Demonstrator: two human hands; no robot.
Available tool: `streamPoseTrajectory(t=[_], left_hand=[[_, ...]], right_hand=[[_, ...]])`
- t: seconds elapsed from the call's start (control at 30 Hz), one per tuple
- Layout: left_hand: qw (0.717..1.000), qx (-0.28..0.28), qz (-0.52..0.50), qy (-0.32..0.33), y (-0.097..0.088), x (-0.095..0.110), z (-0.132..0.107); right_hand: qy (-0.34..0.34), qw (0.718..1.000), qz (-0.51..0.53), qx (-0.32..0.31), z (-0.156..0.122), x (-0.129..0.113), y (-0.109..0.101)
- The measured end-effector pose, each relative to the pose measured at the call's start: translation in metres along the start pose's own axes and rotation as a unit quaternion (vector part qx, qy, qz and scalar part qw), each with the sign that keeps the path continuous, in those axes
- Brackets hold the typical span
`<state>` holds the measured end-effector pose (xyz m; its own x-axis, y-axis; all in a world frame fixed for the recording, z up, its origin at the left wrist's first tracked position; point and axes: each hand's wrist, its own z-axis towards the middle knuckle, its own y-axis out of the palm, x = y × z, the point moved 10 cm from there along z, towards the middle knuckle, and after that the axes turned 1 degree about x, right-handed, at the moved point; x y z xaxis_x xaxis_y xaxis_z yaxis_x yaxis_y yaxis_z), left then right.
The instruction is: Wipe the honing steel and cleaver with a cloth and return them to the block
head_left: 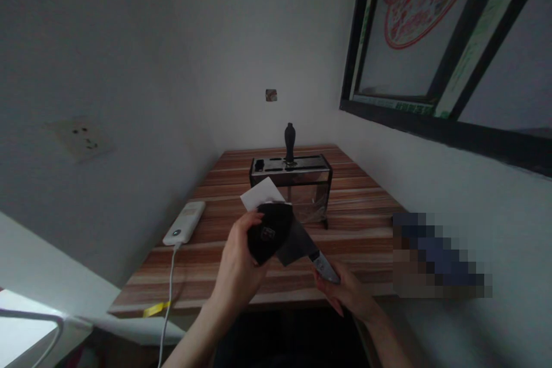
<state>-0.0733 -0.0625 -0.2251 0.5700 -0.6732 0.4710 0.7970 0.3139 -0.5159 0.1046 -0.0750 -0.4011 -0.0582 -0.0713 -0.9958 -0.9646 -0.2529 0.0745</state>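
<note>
**A:** We're low over the counter (366,201) here. Our left hand (239,267) is clenched around a dark cloth (269,233) and presses it onto the knife (308,253).

**B:** Our right hand (345,290) is closed on the handle end. It's holding the knife in the air, just above the counter's near edge.

**A:** The cloth covers the far part of the blade, and the stretch nearest the handle shows bare. (A white slip of paper (261,192) pokes up behind the cloth; we can't tell whether we're holding it.)

**B:** So we'd call the wiping underway, not finished. Part of the blade is under the cloth and part is uncovered.

**A:** Further back stands the knife block (291,181) with one black handle (289,138) upright in it. The other slots look unfilled, and our knife is well apart from it.

**B:** Off to the left, a power bank (184,223) lies flat with its white cable (169,293) trailing over the edge, and neither of our hands is near it
</note>
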Motion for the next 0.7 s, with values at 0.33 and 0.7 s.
streamPoseTrajectory(t=[0.33,0.7], left_hand=[[0.947,-0.185,0.136,0.227,0.054,0.029,-0.033],[0.955,-0.1,0.071,0.27,0.035,0.041,-0.01]], right_hand=[[-0.014,1.0,0.019,0.004,0.002,-0.01,0.001],[-0.003,0.999,0.045,0.008,0.002,-0.009,0.002]])
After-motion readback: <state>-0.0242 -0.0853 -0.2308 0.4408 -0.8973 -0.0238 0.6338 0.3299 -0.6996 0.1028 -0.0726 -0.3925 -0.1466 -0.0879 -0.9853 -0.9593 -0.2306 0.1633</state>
